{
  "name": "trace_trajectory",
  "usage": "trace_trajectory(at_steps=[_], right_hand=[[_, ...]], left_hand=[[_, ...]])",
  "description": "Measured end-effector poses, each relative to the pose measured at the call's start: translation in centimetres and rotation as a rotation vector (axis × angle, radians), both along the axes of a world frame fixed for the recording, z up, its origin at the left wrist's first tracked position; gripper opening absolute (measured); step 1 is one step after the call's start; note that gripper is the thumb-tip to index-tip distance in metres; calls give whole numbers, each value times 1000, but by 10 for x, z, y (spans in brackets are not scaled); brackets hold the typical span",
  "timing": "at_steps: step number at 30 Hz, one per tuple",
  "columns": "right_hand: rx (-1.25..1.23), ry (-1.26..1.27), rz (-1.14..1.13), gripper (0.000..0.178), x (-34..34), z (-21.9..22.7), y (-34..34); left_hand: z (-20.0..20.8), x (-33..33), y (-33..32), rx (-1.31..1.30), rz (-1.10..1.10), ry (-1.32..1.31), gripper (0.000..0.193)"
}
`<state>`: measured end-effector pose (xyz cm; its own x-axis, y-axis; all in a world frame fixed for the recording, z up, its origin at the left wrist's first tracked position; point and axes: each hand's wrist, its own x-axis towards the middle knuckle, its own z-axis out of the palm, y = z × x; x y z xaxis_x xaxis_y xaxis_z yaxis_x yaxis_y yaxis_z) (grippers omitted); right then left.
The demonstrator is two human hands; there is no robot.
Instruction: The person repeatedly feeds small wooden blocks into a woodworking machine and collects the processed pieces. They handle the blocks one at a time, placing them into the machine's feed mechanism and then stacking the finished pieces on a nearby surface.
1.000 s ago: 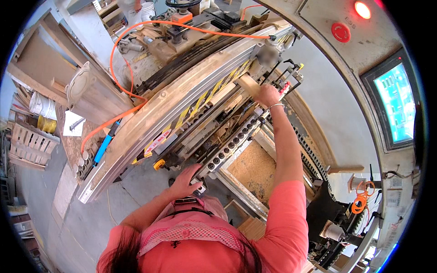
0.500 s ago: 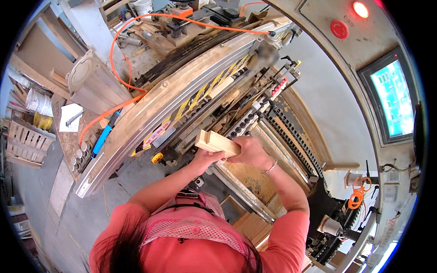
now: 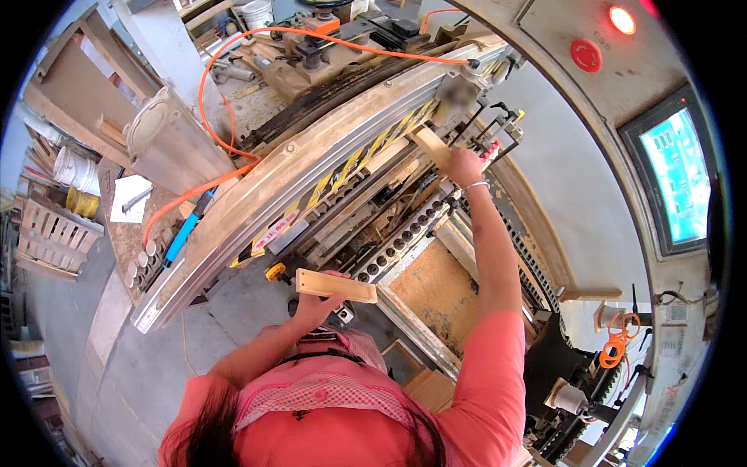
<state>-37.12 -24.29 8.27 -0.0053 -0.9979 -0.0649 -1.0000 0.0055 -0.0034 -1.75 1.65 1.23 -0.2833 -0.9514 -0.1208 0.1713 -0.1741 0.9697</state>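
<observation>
My left hand is closed around a short pale wooden block with small holes near its ends, held low in front of my body. My right arm reaches forward, and my right hand grips the near end of a second wooden block. That block slants over the machine bed, its far end beside the rail with yellow-and-black striped tape. Below the right hand runs a row of round black rollers. The fingers of both hands are partly hidden by the wood and the hands themselves.
An orange air hose loops over the long curved machine beam. A blue air gun lies at its left. On the right stands a control panel with a lit screen and a red stop button. Sawdust covers a board inside the frame.
Both hands were together on the stacked wooden blocks. Now they are apart: the right has carried one block forward over the machine, while the left holds the other lower and nearer my body.
</observation>
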Motion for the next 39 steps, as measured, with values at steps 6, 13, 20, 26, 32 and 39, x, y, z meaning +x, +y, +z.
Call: trace_trajectory(at_steps=[6, 13, 20, 26, 32, 39], right_hand=[[36, -4, -128, 37, 5, -17, -21], [-117, -62, -13, 47, 3, -10, -4], [-108, 19, -17, 46, -7, -13, 0], [-110, 31, -63, 49, -1, -14, 1], [-78, 42, -72, 48, 6, -8, -3], [-65, 13, -88, 47, 20, -7, -16]], left_hand=[[-3, -2, 5, -34, 8, -41, 38], [0, -3, 0, -68, -30, -47, 38], [0, -3, -1, -32, -41, -43, 37], [-1, -2, -1, -43, -55, -45, 38], [-5, 0, -2, -58, -76, -65, 39], [3, 1, -2, -62, -102, -98, 40]])
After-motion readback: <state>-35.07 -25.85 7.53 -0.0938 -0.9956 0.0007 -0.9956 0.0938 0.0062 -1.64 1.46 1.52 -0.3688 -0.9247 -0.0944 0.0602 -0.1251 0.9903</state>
